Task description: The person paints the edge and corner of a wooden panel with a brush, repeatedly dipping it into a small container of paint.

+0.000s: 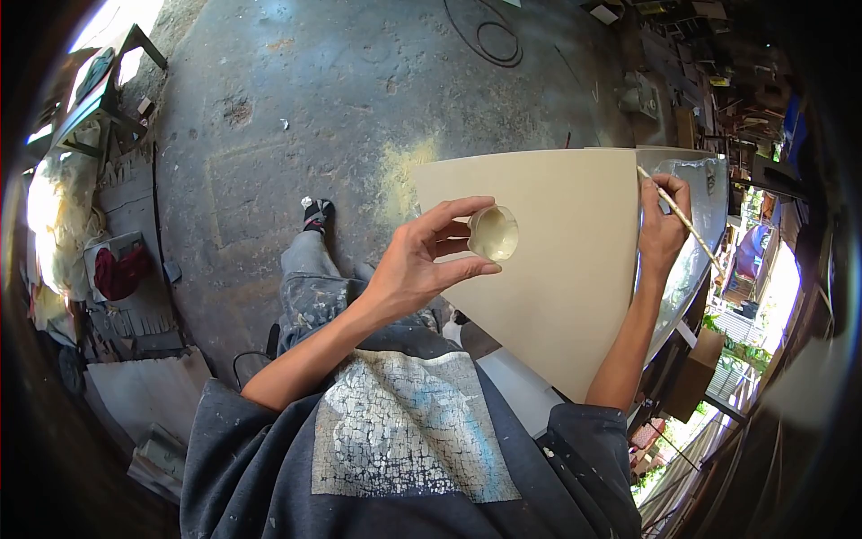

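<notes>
— "Left fingers [460,208] clamped on a small cup [510,219] of cream paint [496,244], over a panel [548,202]. Risk?"
— "Tilting could spill it. Right fingers [648,196] pinch a paintbrush [696,234]; a slip could smear the edge."

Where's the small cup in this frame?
In the head view, just right of centre, the small cup is held in the left hand, seen against the beige panel, left of the right hand.

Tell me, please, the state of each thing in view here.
Cup: open, pale liquid inside, in the left hand
Stick: slanted, gripped by the right hand
Board: pale, smooth-looking
Cable: coiled on the floor
Shirt: spotted
Floor: stained yellow beside the board
</notes>
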### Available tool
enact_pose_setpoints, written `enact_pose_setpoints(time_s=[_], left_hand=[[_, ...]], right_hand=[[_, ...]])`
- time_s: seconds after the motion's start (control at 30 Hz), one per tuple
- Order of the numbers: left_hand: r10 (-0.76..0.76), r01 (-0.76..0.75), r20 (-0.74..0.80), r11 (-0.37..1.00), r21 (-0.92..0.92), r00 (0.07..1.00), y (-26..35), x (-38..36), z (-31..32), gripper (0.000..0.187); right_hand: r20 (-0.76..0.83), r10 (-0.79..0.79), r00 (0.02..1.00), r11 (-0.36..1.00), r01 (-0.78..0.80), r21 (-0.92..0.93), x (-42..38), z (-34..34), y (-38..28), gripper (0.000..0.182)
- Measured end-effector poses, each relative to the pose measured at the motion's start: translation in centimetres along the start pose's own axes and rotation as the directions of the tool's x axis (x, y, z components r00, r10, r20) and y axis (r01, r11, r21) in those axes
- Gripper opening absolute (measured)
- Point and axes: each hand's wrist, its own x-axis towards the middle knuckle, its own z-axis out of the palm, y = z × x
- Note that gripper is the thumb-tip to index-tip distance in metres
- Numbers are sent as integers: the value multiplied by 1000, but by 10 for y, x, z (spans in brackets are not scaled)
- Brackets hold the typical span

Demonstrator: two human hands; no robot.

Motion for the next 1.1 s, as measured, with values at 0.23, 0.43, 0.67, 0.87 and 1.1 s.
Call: enact_pose_setpoints(time_s=[0.23, 0.43, 0.67, 0.87, 1.1], left_hand=[[2, -2, 3, 1000, -12, 1000, 1, 2, 0, 71], [-1, 1, 5, 1000, -3, 1000, -1, 1, 2, 72], [-6, 6, 7, 1000, 29, 1000, -2, 1, 2, 72], [5, -5, -4, 1000, 11, 1000, -1, 2, 2, 72], [12, -13, 7, 1000, 26, 1000, -2, 3, 3, 72]], right_hand=[[5, 1, 1000, 1000, -1, -12, 1, 0, 5, 15], [0, -9, 1000, 1000, 9, -20, 0, 0, 2, 15], [-26, -13, 1000, 1000, 12, -25, 1, 2, 2, 14], [-18, -41, 999, 999, 40, -36, 1, 1, 1, 14], [-36, -56, 998, 998, 55, -38, 1, 2, 3, 13]])
